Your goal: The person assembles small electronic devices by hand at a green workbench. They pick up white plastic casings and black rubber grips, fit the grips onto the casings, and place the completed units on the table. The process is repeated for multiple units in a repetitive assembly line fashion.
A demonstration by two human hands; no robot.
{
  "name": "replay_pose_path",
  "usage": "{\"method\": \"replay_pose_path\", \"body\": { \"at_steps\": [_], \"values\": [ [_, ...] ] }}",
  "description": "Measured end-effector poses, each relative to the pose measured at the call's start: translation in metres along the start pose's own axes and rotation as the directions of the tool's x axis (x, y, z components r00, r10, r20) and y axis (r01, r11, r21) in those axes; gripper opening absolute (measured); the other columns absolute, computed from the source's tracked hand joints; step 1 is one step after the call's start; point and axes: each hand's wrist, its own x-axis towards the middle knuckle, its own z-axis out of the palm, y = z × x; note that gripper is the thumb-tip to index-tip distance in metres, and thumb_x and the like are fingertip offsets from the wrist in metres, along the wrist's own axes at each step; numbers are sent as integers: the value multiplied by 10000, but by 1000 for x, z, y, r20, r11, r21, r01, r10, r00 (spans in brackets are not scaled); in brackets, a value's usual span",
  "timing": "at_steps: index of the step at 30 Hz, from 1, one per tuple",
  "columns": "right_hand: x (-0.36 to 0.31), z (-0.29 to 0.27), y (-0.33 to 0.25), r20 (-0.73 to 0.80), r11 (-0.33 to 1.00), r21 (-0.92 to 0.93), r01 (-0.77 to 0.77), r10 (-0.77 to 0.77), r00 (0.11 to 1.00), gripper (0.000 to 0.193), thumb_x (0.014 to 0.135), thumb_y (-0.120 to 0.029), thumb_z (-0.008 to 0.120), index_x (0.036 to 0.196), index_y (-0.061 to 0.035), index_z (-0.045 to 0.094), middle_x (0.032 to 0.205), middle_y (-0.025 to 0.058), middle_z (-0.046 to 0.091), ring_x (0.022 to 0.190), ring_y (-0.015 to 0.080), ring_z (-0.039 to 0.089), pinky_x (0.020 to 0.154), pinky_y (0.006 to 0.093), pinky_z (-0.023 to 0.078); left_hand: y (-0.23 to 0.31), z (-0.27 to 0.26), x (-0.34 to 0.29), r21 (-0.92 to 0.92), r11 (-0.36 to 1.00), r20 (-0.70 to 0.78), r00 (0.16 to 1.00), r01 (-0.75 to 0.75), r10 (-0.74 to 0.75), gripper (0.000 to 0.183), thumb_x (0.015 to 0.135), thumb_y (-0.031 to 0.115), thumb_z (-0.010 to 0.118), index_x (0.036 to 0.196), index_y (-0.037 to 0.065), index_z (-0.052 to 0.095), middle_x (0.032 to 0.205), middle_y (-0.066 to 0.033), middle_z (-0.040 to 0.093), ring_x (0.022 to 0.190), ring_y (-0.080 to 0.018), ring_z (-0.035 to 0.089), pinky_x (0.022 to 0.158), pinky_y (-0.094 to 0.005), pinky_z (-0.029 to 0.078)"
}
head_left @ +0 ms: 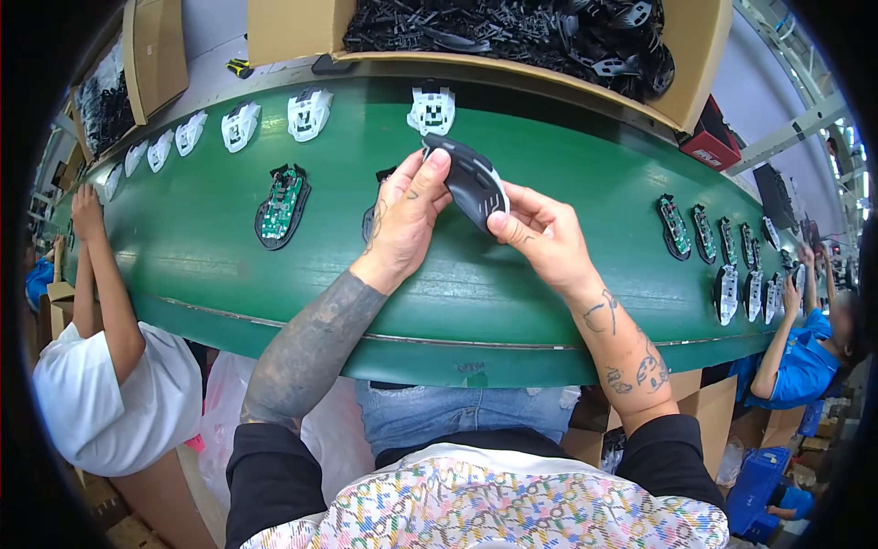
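Above the green work surface (pixel 357 302) I hold a black computer mouse (pixel 474 190) with a light edge, tilted, between both hands. My left hand (pixel 407 215) grips its upper left end, thumb on top. Fingers and thumb of my right hand (pixel 547 240) close on its lower right end. Partly hidden behind my left hand, a dark mouse part (pixel 369 223) lies on the surface. Left of it rests a black mouse base with a green circuit board (pixel 279 209). Beyond my hands lies a white mouse shell (pixel 431 110).
More white shells (pixel 240 126) form a row at the far left. Mouse bases with boards (pixel 674 227) line the right side. At the back stands a cardboard box (pixel 302 32) of black parts. One person (pixel 119 393) works at left, another (pixel 805 357) at right.
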Motion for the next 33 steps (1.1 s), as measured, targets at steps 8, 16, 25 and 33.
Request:
{"method": "replay_pose_path", "body": {
  "at_steps": [8,16,25,33],
  "values": [
    [5,-3,11,248,939,283,-195,125,961,410,982,-239,561,1306,2,492,1135,113,641,925,154,638,770,258,519,-7,-5,0,71,994,118,990,-82,73,666,897,509,613,1332,57,389,1242,-109,549,1153,-210,553,987,-378,448],
    [44,-2,-26,178,626,-739,251,-178,968,335,840,-258,738,1066,-15,686,806,81,711,663,97,647,640,258,536,7,-3,-5,-114,982,-77,984,150,-159,406,879,254,695,1200,82,515,1119,-51,600,1023,-163,594,882,-342,501],
    [202,-18,-67,196,-10,-978,210,-400,895,623,789,-480,704,1255,-79,605,1116,159,671,1086,334,605,972,414,453,17,-9,0,-226,953,54,979,203,-196,450,900,189,651,1294,63,472,1196,-121,608,1133,-304,607,931,-437,525],
    [189,-25,-56,214,134,-945,299,-441,872,291,798,-219,730,1047,-70,709,1042,116,689,996,269,644,880,353,494,15,-13,2,-281,942,103,982,184,-161,680,847,359,728,1387,114,395,1167,-78,607,1033,-196,623,892,-379,527]
  ]
}}
